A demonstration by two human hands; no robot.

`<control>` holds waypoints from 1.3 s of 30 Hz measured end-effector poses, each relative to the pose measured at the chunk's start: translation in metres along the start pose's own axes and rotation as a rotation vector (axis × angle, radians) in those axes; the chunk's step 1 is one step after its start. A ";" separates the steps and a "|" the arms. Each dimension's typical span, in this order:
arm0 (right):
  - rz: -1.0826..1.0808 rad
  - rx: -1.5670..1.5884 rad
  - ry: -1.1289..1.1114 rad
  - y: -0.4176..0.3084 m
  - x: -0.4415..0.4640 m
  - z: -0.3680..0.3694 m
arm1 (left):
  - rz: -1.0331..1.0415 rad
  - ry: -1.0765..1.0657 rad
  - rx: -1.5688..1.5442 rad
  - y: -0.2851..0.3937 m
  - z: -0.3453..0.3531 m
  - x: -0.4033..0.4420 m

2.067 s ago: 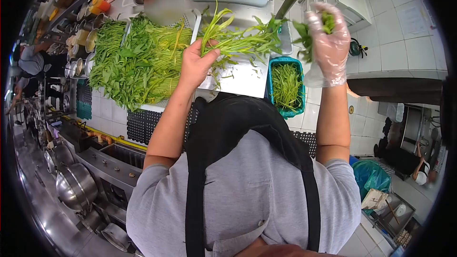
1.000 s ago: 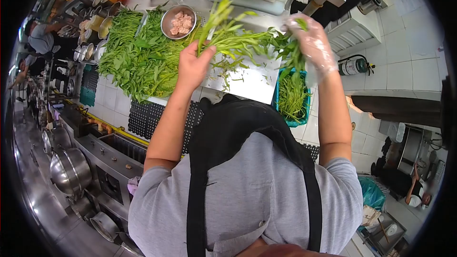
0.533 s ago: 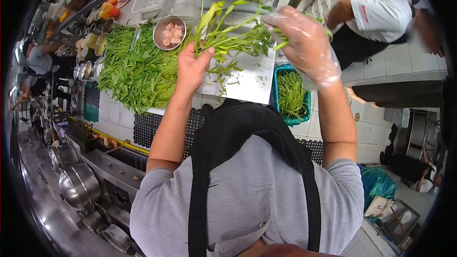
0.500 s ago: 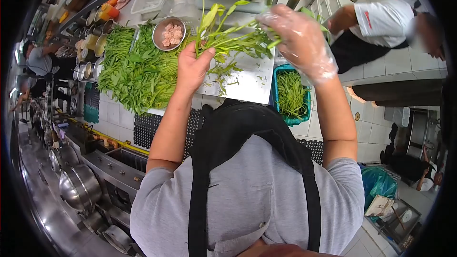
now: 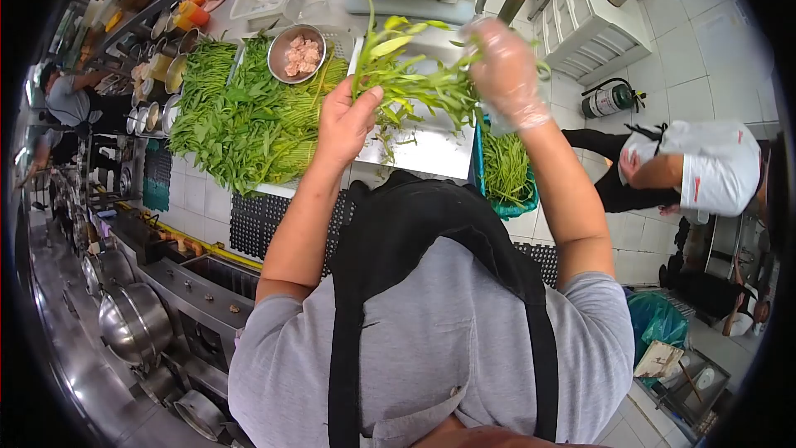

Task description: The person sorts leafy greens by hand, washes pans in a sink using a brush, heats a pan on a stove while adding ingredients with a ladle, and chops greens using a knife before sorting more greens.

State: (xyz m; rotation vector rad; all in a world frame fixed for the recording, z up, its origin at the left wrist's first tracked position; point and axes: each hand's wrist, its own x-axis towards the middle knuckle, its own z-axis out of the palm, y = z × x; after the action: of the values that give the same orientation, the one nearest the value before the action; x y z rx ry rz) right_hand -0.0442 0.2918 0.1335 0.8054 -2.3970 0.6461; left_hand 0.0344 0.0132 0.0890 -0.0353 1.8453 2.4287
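Observation:
My bare left hand (image 5: 347, 123) is closed around a bunch of water spinach (image 5: 410, 75), gripping it over the metal worktop (image 5: 448, 158). The bunch fans out to the right, towards my right hand (image 5: 507, 75). That hand wears a clear plastic glove, and its fingers are curled at the far end of the greens, slightly smeared by motion. Loose leaf scraps lie on the metal below. To the left of my left hand is a large pile of water spinach (image 5: 240, 124), with a steel bowl (image 5: 276, 71) of pinkish raw meat pieces (image 5: 302, 56) on it.
A teal basket (image 5: 536, 202) holding cut green stems stands below the worktop's right edge. White plastic containers (image 5: 259, 0) sit at the back. A co-worker (image 5: 705, 166) stands on the right near a fire extinguisher (image 5: 609, 99). Stove and pots (image 5: 133, 323) line the left.
My right hand has shifted slightly up, its fingers still at the greens. My left hand has moved a little right. The co-worker has moved down and right, uncovering the extinguisher.

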 end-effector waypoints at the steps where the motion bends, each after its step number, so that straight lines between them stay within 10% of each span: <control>1: 0.240 0.074 0.159 0.008 -0.001 -0.001 | -0.005 0.059 -0.067 0.001 0.001 -0.001; 8: 0.358 0.339 0.167 0.010 -0.002 -0.071 | 0.075 0.050 -0.036 -0.005 -0.005 -0.003; 10: -0.078 0.214 -0.092 0.006 -0.002 -0.081 | 0.111 0.032 0.072 -0.005 0.003 -0.002; 17: -0.271 0.051 -0.234 0.015 -0.017 -0.048 | 0.207 -0.001 0.163 -0.014 0.052 -0.003; 25: 0.734 0.465 0.075 0.084 -0.045 -0.060 | -0.128 0.171 -0.286 -0.037 0.069 -0.008; 29: 0.739 0.924 0.236 0.088 -0.060 -0.077 | -0.169 0.151 -0.405 -0.050 0.058 -0.005; 35: -0.017 0.213 -0.222 0.035 -0.044 -0.096 | -0.206 0.101 -0.400 -0.049 0.064 0.002; 39: -0.101 -0.032 -0.295 0.032 -0.036 -0.060 | -0.196 0.031 -0.372 -0.047 0.062 0.003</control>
State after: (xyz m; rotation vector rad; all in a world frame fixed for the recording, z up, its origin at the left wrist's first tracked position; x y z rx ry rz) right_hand -0.0210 0.3635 0.1487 1.0648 -2.5993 0.4750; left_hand 0.0373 0.0860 0.0604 -0.2665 1.3031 2.5996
